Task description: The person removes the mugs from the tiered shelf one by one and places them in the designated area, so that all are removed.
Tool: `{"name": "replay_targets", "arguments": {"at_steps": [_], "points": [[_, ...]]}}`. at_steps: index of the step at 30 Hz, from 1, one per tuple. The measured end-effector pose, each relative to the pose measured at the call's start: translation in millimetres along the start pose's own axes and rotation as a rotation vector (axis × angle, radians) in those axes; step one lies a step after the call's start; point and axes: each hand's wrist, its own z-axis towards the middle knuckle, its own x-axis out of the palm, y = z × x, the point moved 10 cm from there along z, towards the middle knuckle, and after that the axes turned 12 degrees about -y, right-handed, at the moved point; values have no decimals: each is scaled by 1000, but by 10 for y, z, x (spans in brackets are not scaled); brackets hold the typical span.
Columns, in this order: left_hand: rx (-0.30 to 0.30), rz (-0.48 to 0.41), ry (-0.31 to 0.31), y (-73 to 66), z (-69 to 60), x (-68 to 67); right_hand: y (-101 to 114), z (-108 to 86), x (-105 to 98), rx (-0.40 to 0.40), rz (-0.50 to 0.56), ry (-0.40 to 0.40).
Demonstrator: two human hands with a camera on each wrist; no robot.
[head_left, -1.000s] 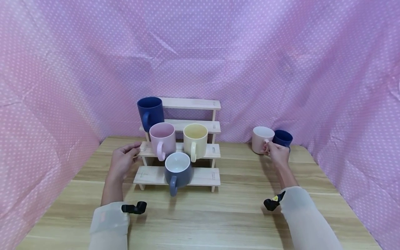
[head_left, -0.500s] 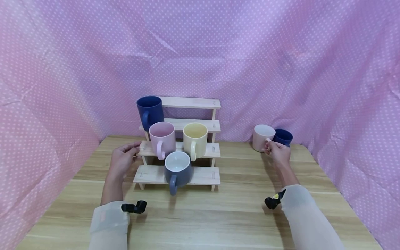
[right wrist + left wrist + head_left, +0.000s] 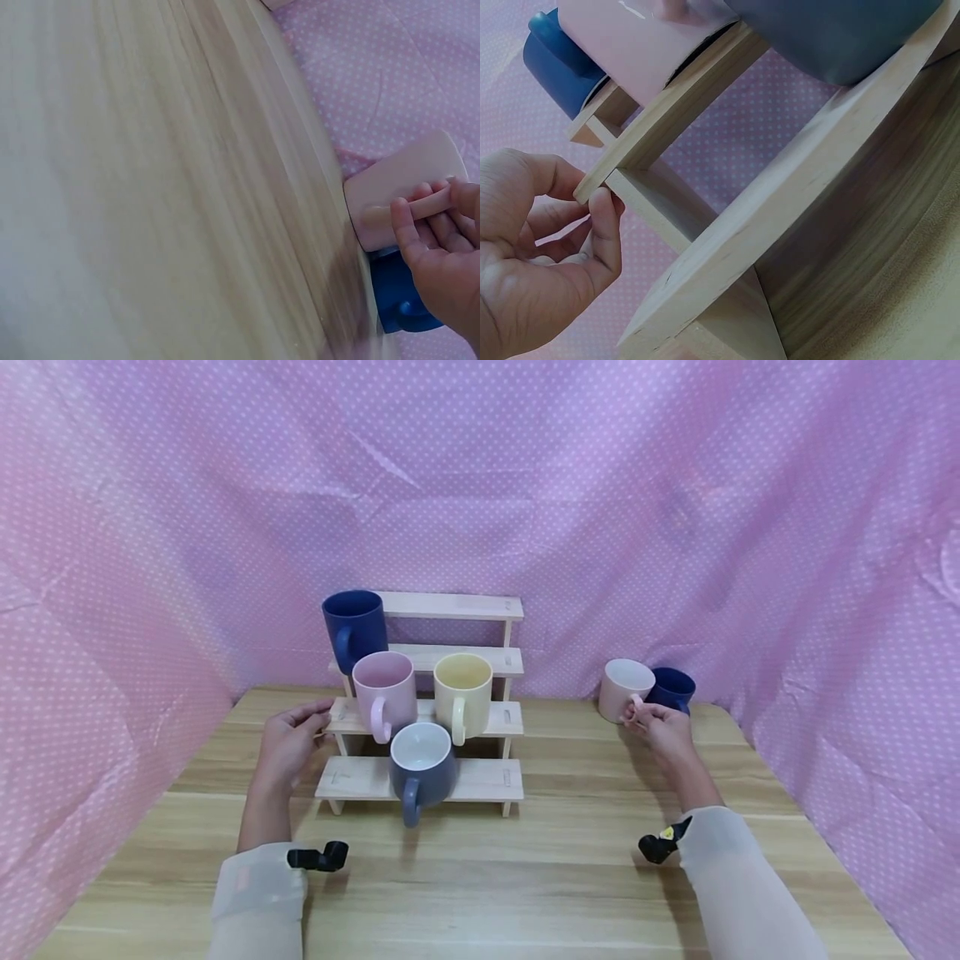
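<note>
Sleeves: pale, with a black wrist camera (image 3: pixel 318 857) on each cuff, nearest thing in view
Table: wood-grain top (image 3: pixel 570 860), everything's sitting on this
Bottom step: grey mug (image 3: pixel 422 774) with a white inside, about mid-step, handle facing near
Left hand: (image 3: pixel 287 747) thumb and fingers closed in a pinch on the left end of the wooden rack (image 3: pixel 487 781), second step up
Second step: pink mug (image 3: pixel 385 697) on the left, yellow mug (image 3: pixel 462 697) to its right, small gap between, handles facing near
Right hand: (image 3: pixel 666 737) fingers curled round a handle, pretty snug grip
Gripped mug: pale pink mug (image 3: pixel 617 697), upright at the far right, can't tell if its base is fully down
Right-side neighbour: navy mug (image 3: pixel 670 687), just right of it
Third step: blue mug (image 3: pixel 356 631) at the left end
Backdrop: pink dotted cloth (image 3: pixel 480 468), farthest back
</note>
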Motion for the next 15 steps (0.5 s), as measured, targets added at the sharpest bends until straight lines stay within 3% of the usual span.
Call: {"name": "replay_targets", "arguments": {"at_steps": [15], "points": [[5, -21, 0, -1, 6, -4, 27, -18, -5, -11, -55, 50]]}}
